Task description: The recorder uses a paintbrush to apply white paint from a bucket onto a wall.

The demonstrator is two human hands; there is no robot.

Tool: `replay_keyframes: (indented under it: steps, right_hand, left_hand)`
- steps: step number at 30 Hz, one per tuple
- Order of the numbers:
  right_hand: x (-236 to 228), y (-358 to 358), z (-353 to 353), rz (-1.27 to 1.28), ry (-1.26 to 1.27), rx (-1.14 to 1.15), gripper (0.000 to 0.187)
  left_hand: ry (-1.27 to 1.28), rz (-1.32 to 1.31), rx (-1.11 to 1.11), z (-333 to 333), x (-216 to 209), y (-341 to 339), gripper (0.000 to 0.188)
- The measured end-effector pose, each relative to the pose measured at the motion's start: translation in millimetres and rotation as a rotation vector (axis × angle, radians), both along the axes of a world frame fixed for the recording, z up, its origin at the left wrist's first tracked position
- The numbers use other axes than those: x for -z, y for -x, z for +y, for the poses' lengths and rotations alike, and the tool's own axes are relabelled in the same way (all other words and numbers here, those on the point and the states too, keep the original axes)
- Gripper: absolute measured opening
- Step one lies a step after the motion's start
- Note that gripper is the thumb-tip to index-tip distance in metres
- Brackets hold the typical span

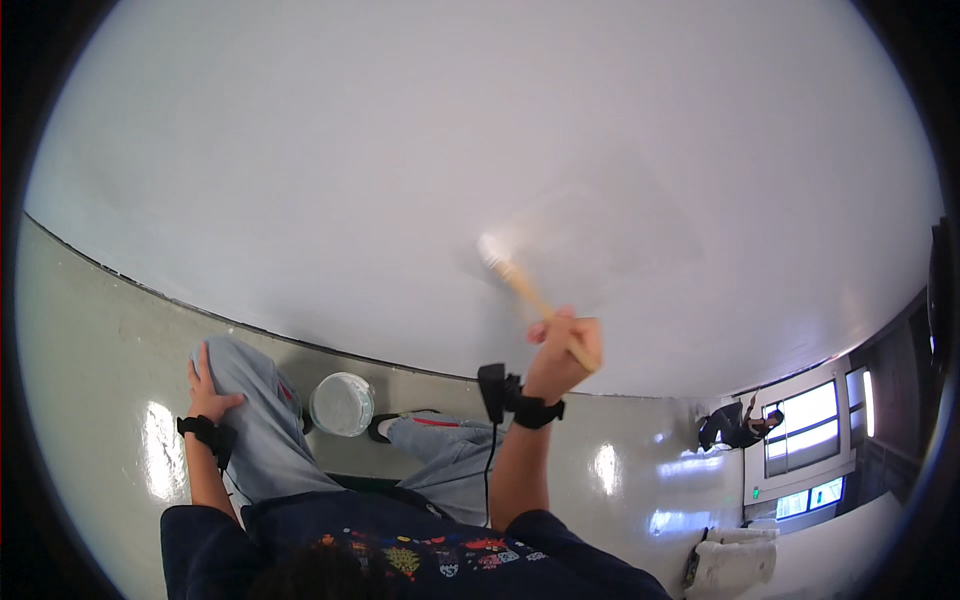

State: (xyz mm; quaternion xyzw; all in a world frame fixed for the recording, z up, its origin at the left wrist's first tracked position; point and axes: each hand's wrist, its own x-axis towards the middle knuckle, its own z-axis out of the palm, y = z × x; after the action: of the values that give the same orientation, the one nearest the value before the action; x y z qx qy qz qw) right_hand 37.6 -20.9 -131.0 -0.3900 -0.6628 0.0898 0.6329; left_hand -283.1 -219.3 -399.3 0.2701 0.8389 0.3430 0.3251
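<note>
My right hand [565,352] is closed around the wooden handle of a paintbrush [524,287]. White bristles at the brush's far end press against, or hover just off, the pale wall [330,150]; which of the two I cannot tell. A slightly greyer, smeared patch [610,225] shows on the wall to the right of the bristles. My left hand [208,392] rests on my left knee with its fingers spread, holding nothing. Between my feet a round white bucket [342,404] stands on the floor, with whitish stuff inside.
The glossy grey-green floor [110,320] meets the wall along a dark line. Far to the right, another person [735,425] in dark clothes is low down near the wall. Windows [802,428] are beyond. A pale covered object [735,565] lies at the lower right.
</note>
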Motion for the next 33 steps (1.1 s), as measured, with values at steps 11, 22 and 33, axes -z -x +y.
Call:
replay_keyframes:
  steps: [11, 22, 33]
  right_hand:
    - [21.2, -8.1, -7.7, 0.064, -0.012, 0.068, 0.022]
    - [-11.8, -27.6, 13.4, 0.24, -0.322, 0.205, 0.021]
    - [-27.3, -55.9, 17.7, 0.294, -0.15, 0.084, 0.021]
  left_hand:
    - [-0.007, 0.029, 0.015, 2.6, 2.0, 0.0, 0.114]
    - [-0.016, 0.026, 0.001, 0.3, 8.5, 4.2, 0.114]
    - [-0.003, 0.009, 0.004, 4.6, -0.2, 3.4, 0.114]
